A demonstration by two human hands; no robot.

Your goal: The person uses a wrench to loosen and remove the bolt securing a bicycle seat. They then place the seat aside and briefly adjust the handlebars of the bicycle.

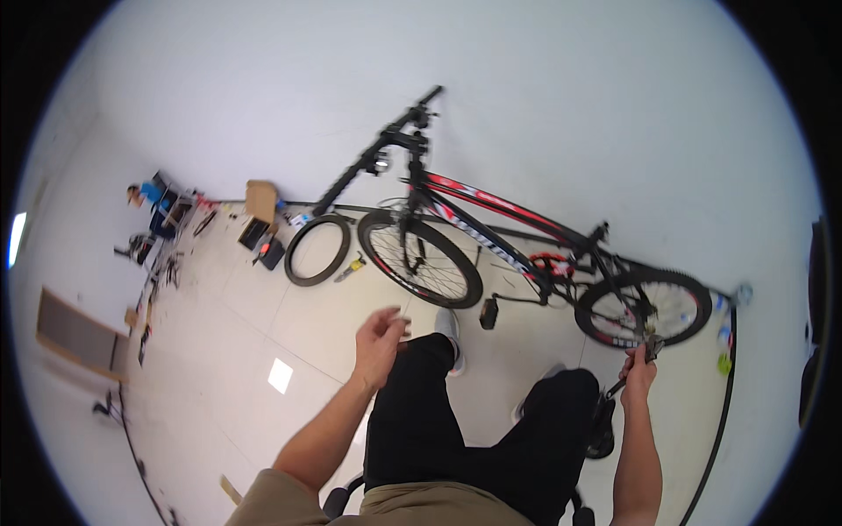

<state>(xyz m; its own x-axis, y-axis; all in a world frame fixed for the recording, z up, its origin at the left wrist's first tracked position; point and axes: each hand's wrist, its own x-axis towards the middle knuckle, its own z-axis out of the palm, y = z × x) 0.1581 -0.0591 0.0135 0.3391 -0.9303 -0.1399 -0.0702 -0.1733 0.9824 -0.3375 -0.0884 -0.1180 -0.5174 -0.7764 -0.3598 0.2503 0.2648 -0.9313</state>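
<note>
Black-and-red bicycle [526, 245] upright on pale floor [263, 333]; right hand [638, 373] clenched on pliers-like tool [645, 351] just beside rear wheel [645, 309], left hand [379, 337] loosely open, empty; advisable: steady frame, keep grip square.

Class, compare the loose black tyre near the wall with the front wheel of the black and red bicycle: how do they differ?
The loose black tyre is a bare rubber ring with an open middle; the bicycle's front wheel has spokes and a hub. The tyre stands apart beside the bicycle; the wheel is mounted in the fork. The tyre looks smaller. Both are black, round and upright.
</note>
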